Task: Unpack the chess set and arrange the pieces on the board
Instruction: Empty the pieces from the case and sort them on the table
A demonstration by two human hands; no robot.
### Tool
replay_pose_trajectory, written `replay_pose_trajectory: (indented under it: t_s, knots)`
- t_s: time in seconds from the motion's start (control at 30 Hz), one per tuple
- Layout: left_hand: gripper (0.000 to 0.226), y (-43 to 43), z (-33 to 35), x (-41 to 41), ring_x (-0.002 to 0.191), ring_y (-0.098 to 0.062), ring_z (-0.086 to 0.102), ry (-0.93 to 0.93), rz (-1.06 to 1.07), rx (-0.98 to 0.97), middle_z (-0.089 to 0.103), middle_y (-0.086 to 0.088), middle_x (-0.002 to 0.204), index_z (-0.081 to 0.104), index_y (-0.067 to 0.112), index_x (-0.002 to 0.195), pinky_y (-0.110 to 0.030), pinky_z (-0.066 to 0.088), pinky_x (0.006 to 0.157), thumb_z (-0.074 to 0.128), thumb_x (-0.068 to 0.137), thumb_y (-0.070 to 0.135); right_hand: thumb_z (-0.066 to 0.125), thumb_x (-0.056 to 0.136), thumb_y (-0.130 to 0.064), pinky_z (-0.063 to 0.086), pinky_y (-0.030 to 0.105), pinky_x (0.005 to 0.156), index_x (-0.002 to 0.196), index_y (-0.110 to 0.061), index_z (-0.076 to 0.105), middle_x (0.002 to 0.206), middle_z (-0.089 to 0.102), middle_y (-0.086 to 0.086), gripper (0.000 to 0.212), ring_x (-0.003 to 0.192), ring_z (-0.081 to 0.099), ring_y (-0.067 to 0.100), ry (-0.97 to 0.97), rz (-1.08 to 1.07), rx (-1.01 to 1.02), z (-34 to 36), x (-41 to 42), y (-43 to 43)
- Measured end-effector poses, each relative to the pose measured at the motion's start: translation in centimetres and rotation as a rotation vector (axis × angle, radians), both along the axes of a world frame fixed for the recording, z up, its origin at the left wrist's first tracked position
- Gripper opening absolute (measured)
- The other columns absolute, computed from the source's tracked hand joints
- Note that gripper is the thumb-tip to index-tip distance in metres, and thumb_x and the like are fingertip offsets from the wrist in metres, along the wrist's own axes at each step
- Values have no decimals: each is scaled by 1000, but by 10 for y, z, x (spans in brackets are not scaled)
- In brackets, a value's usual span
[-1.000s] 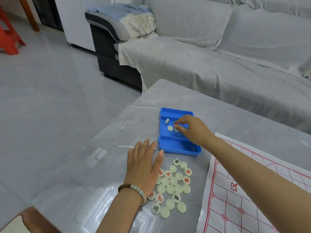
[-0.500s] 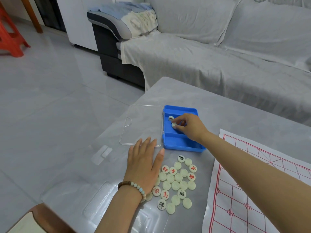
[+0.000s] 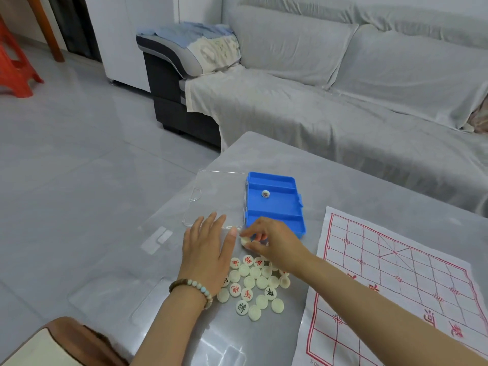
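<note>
Just in front of the blue tray (image 3: 280, 207): the right hand (image 3: 272, 244) hangs low over the table (image 3: 264, 154), fingers curled, thumb and fingertips pinching a pale round piece (image 3: 245, 241); whether more lie tucked under the palm cannot be told.
Left hand (image 3: 206, 249): flat on the table in front of the tray's left corner, palm down, fingers straight and a little spread, gripping nothing; the fingertips reach the near edge of the clear lid (image 3: 214, 196), and the thumb tip is just beside the pinched piece.
Lid: lies open and flat to the left of the tray, its long edge against the tray's left wall.
Inside the tray: three long compartments; a single piece (image 3: 265, 193) sits toward the left end of the middle one, marked face showing.
Heap of pieces (image 3: 253, 283): on the table nearer the person than the tray, between the two wrists; discs crowd together touching, some showing red or black characters, many blank side up.
Board sheet (image 3: 396, 281): spread flat to the right of the tray, white with a red grid; the right forearm crosses its left edge.
Bead bracelet (image 3: 192, 286): round the left wrist.
Sofa (image 3: 343, 101): behind the tray, past the table's far edge, draped in grey cloth.
</note>
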State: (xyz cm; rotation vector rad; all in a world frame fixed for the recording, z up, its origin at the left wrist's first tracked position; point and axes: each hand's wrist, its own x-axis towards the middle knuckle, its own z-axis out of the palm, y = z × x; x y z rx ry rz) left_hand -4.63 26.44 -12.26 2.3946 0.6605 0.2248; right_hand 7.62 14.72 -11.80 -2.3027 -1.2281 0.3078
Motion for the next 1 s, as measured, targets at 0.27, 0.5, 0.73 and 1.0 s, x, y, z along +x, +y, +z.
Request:
replay_pose_trajectory:
  t_s: [0.27,0.5,0.73,1.0]
  knots:
    - [57,-1,-5,1,143,-12,-2,52,-33,3,9,8,155,17,27,146,-33,-2,117,10,94,50,68,84,-24,44,16,71,94,-26,69,90,60,-16,10,78,56,4,55,-136,153,24,28,-3]
    - [63,4,-10,6,142,-9,-5,63,-39,-12,6,11,155,14,30,146,-31,-3,117,6,89,53,59,90,-31,37,24,95,106,-23,67,127,56,-3,19,114,53,15,124,-366,52,16,91,6]
    - [60,10,-13,7,142,-9,-6,65,-36,-3,5,11,155,12,31,147,-31,-4,117,7,90,51,56,93,-19,37,18,88,109,-16,69,118,64,-2,21,106,57,10,127,-336,11,4,91,17]
    - [52,23,-9,-3,142,-11,-2,30,44,22,10,8,155,17,28,146,-32,-1,117,16,97,43,73,80,-12,49,19,56,85,-17,65,77,71,-1,10,50,59,8,391,-170,248,27,6,21]
